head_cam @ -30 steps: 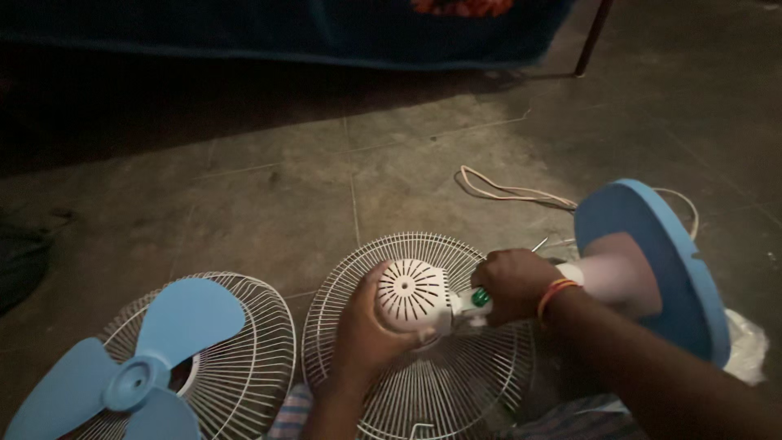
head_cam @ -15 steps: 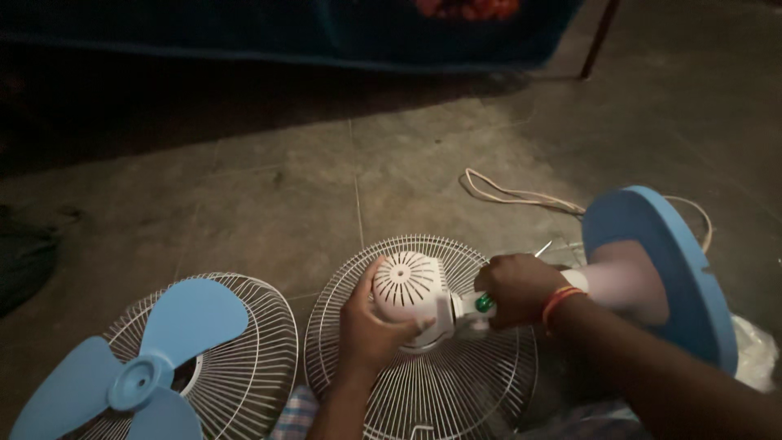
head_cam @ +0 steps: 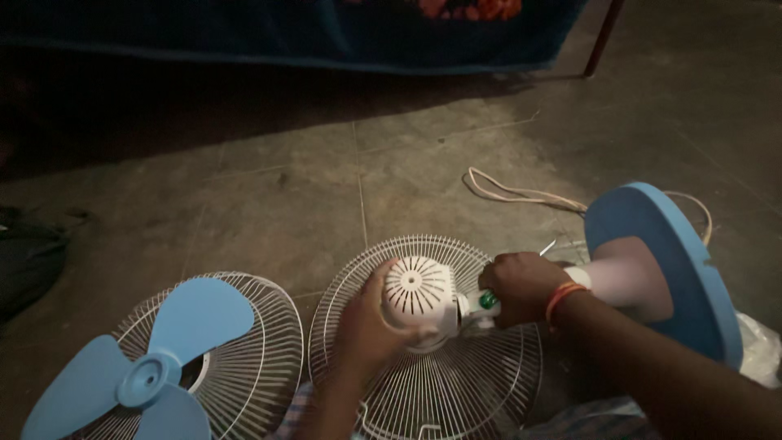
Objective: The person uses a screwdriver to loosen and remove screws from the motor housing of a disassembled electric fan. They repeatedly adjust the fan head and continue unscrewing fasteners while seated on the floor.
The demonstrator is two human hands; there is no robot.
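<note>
Since a second ago the white motor housing [head_cam: 419,297] has tipped slightly more upright. The left hand [head_cam: 366,330] cups it; the right hand [head_cam: 521,285] is closed on what seems a green-handled screwdriver [head_cam: 487,300] beside it. Below both lies a wire fan guard [head_cam: 432,383] on the dim concrete floor [head_cam: 285,187].

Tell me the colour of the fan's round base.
Light blue; the round base shows in the head view, at the right, tipped on edge.

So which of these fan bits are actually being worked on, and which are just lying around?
In hand:
- white motor housing, gripped by the left hand
- screwdriver with green handle, held by the right hand
- wire guard under the motor
- blue round base

Lying about:
- blue fan blade on a second wire guard
- power cord
</note>
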